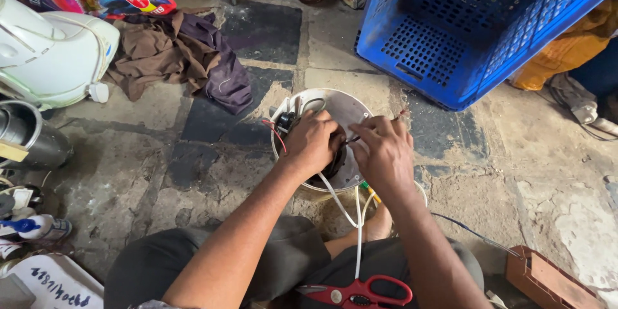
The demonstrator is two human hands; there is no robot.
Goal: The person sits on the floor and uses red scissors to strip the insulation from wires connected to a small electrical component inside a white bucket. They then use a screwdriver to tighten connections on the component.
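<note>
Centrally, on the stone floor (212, 174), a round white appliance base (351, 106) lies underside up, wiring exposed. The left hand (312, 141) is curled on its 9 o'clock side, fingers bent over the black part inside; whether it grips that part or only presses on it cannot be told. The right hand (383, 148) sits at the 3 o'clock side, fingers pinched narrow on a thin dark wire (351, 140) that runs toward the left hand. The hands are just beside each other, nearly touching.

White cords (356, 219) leave the base at 6 o'clock and run down between the knees. Red-handled scissors (357, 293) lie on the lap at 6 o'clock, untouched.

Edges: a blue crate (463, 32) stands tilted at 1 o'clock, its lower corner near the base rim but apart from it. Brown cloth (174, 55) lies at 10 o'clock, well apart. A white appliance shell (51, 51) and a metal pot (26, 135) sit at 9 o'clock, far off. A brown box (547, 280) is at 4 o'clock.

Open room: bare floor shows from 7 to 9 o'clock and at 3 o'clock of the base.
</note>
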